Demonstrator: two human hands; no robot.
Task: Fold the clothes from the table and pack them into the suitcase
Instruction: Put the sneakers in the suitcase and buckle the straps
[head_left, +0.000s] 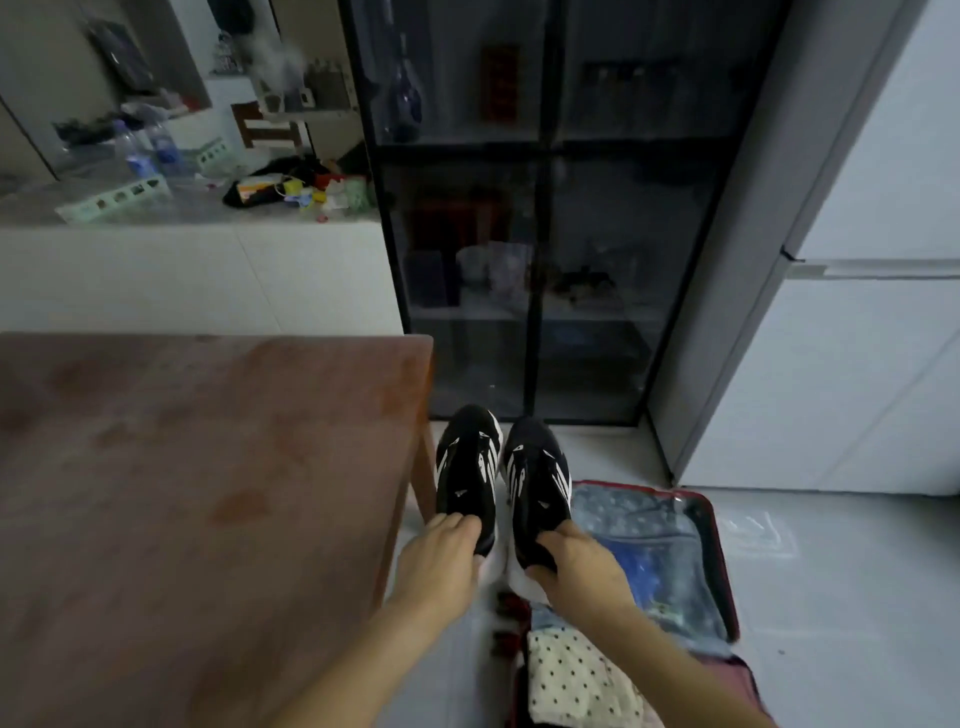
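My left hand (441, 551) grips the heel of a black sneaker with white stripes (467, 467). My right hand (582, 566) grips the heel of the matching sneaker (535, 473). Both shoes are held side by side in the air, toes pointing away, just right of the brown table (197, 493). Below them the red suitcase (719, 551) lies open on the floor. Its lid half holds items under a clear zipped cover (649, 551). A folded cream polka-dot garment (571, 675) lies in the near half.
A dark glass cabinet (545, 234) stands straight ahead, a white fridge (857, 338) to the right. A white counter (208, 208) at the back left carries bottles, green baskets and clutter. Pale floor tiles (831, 597) lie right of the suitcase.
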